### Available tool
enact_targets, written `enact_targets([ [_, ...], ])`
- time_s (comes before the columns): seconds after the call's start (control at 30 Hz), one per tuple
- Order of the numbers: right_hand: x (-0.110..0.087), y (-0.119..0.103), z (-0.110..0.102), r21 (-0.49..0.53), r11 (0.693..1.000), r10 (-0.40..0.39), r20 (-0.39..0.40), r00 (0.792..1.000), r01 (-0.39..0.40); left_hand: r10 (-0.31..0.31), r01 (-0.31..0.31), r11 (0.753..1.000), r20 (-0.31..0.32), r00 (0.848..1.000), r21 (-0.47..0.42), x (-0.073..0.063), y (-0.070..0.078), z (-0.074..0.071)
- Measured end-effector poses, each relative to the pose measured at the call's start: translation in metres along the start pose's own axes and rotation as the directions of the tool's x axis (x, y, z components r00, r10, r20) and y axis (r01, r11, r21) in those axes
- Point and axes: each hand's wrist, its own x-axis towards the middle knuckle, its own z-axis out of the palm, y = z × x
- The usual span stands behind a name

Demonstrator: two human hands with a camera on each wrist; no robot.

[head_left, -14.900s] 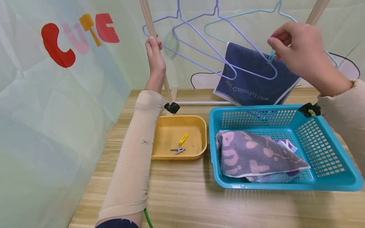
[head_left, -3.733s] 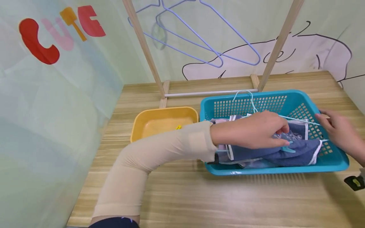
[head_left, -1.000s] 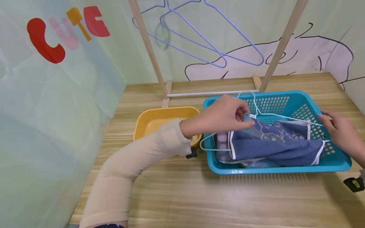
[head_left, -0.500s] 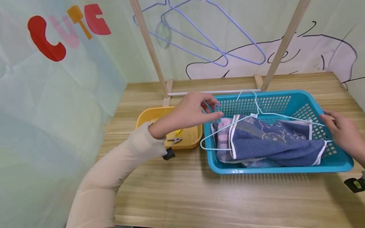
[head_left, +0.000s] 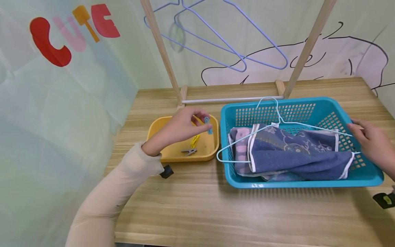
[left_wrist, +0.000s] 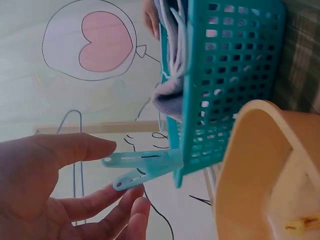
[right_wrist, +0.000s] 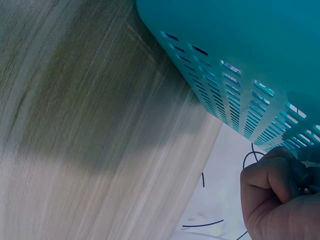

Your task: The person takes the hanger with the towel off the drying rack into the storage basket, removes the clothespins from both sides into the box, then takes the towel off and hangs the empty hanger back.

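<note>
My left hand (head_left: 182, 125) pinches a light-blue clothespin (left_wrist: 145, 164) between thumb and fingers, above the yellow tray (head_left: 169, 157). In the left wrist view its two handle ends sit by the thumb and fingertips. In the tray lie a yellow clothespin (head_left: 195, 141) and a grey clothespin (head_left: 189, 151). My right hand (head_left: 374, 145), at the right rim of the blue basket (head_left: 293, 184), holds the end of a pale-blue hanger (head_left: 236, 141), which is hidden under the fingers. A dark-blue towel (head_left: 296, 164) hangs folded over this hanger, lying in the basket.
A pink-and-grey towel (head_left: 242, 147) lies under the blue one in the basket. Behind stands a wooden rack (head_left: 165, 58) with two purple hangers (head_left: 216, 31) and a white lower bar (head_left: 231, 100). The wooden tabletop (head_left: 231, 216) extends in front.
The hanger and towel came from the rack into the basket. In the last second, my left hand moved left with the light-blue clothespin, from the towel to above the tray. My right hand stayed.
</note>
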Motion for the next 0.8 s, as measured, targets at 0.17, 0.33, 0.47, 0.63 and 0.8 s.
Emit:
enact_targets([
  [0.17,0.0,0.0,0.0,0.001,1.0,0.01,-0.006,1.0,-0.01,-0.003,0.003,1.0,0.005,1.0,0.027,-0.002,-0.013,0.0],
  [0.33,0.0,0.0,0.001,0.003,1.0,0.027,-0.004,1.0,-0.027,-0.018,0.017,0.998,0.016,1.0,0.057,-0.005,-0.02,0.001],
  [0.47,0.0,0.001,0.001,0.006,1.0,0.024,-0.006,1.0,-0.024,-0.039,0.037,0.996,0.025,0.999,0.079,-0.005,-0.024,0.002],
  [0.63,0.0,0.002,0.001,0.012,1.0,0.012,-0.011,1.0,-0.012,-0.046,0.042,0.995,0.04,0.998,0.095,-0.004,-0.025,0.002],
  [0.8,0.0,0.002,0.002,0.012,1.0,0.014,-0.01,1.0,-0.014,-0.035,0.032,0.995,0.039,0.999,0.094,-0.003,-0.023,0.001],
])
